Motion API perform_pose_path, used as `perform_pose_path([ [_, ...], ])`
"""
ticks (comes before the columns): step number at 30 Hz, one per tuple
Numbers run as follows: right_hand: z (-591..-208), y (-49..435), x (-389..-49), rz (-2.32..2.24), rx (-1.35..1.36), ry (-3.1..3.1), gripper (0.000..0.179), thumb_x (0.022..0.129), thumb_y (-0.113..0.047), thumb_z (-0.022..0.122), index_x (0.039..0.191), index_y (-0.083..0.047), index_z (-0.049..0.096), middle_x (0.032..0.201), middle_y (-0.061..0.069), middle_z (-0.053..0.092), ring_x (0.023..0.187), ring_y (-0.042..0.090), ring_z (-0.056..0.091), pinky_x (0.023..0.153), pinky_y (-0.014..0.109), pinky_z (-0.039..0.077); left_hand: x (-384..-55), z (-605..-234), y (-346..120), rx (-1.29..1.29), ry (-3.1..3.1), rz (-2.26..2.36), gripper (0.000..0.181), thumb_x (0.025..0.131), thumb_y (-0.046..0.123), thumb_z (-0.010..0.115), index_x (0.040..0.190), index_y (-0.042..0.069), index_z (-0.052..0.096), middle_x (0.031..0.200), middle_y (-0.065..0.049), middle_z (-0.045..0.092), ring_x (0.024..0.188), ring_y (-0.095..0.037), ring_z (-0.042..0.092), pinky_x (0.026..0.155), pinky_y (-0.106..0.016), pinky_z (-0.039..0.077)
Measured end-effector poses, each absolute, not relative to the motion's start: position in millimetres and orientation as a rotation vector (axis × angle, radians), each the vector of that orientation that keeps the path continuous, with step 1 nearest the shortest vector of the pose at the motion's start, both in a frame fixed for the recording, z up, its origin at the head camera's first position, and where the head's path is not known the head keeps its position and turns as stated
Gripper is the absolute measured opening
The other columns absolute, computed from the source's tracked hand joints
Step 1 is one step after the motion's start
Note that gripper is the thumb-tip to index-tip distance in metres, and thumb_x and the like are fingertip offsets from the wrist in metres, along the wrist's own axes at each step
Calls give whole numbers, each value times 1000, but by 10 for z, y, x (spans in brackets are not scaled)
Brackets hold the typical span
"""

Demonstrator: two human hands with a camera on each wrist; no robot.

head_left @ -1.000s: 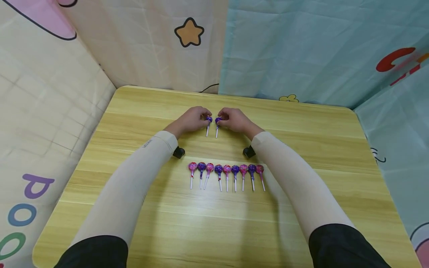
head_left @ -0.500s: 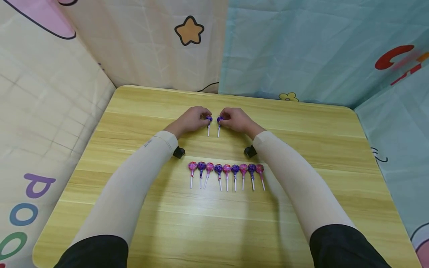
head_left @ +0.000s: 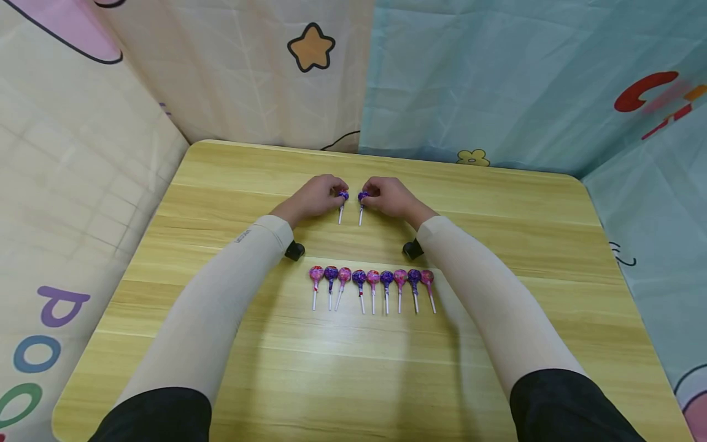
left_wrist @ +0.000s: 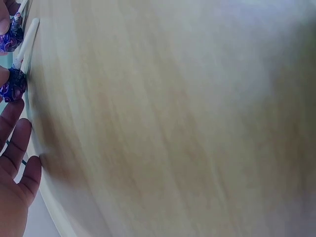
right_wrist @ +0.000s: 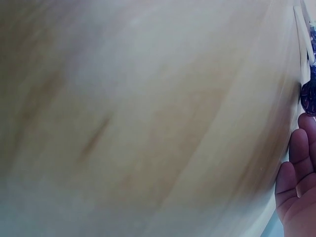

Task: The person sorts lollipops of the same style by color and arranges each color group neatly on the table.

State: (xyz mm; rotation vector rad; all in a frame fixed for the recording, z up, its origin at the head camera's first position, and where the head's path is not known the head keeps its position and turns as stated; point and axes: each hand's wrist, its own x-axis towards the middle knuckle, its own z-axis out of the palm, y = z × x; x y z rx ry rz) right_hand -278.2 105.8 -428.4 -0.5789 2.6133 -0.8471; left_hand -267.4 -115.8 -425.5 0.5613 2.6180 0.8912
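Toward the back of the table, my left hand [head_left: 317, 195] pinches a purple-wrapped lollipop [head_left: 343, 196] by its head, the white stick pointing toward me. Just to its right, my right hand [head_left: 388, 196] pinches a second purple lollipop [head_left: 363, 196] the same way, a small gap between the two. In the left wrist view, the left hand's lollipop [left_wrist: 13, 86] shows at the left edge, its head between thumb and finger. The right wrist view catches the right hand's lollipop [right_wrist: 309, 96] at its right edge, partly cut off.
Nearer to me, a row of several pink and purple lollipops [head_left: 373, 278] lies on the wooden table [head_left: 353, 374], sticks toward me. Small black wrist cameras hang under both sleeves. A printed curtain [head_left: 475, 73] stands behind the table's back edge.
My right hand has shifted slightly right with its lollipop, widening the gap. The left hand's lollipop stick has swung a little in the grip. The row stays as it was.
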Motion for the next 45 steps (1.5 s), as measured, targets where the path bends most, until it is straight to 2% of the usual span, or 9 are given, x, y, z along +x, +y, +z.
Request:
perform_pose_path([
  [9, -4264, 1055, -2770, -872, -569, 2591, 24, 97, -28, 66, 114, -10, 63, 105, 6, 64, 93, 22, 56, 86, 36, 47, -2673, -4262, -1159, 557, 2622, 892, 37, 96, 18, 62, 131, 3, 61, 122, -10, 62, 114, -24, 55, 104, -39, 41],
  [18, -4290, 1076, -2784, -870, -583, 2603, 27, 96, -29, 67, 114, -10, 63, 105, 6, 65, 94, 21, 57, 88, 36, 48, -2654, -4293, -1197, 570, 2659, 907, 38, 96, 21, 64, 129, 3, 63, 123, -12, 60, 118, -27, 53, 106, -40, 38],
  [35, -4050, 1392, -2582, -1038, -593, 2622, 35, 96, -27, 66, 123, -5, 63, 115, 7, 62, 105, 23, 57, 88, 42, 49, -2290, -4196, -1361, 697, 2705, 1066, 37, 95, 22, 65, 127, 5, 64, 125, -10, 60, 116, -29, 53, 101, -43, 43],
  [45, -3983, 1711, -2354, -1132, -577, 2647, 36, 96, -24, 67, 124, -2, 63, 118, 11, 62, 104, 23, 58, 94, 45, 47, -1956, -4027, -1524, 773, 2732, 1092, 38, 94, 23, 67, 127, 4, 64, 124, -9, 61, 114, -29, 53, 99, -45, 44],
])
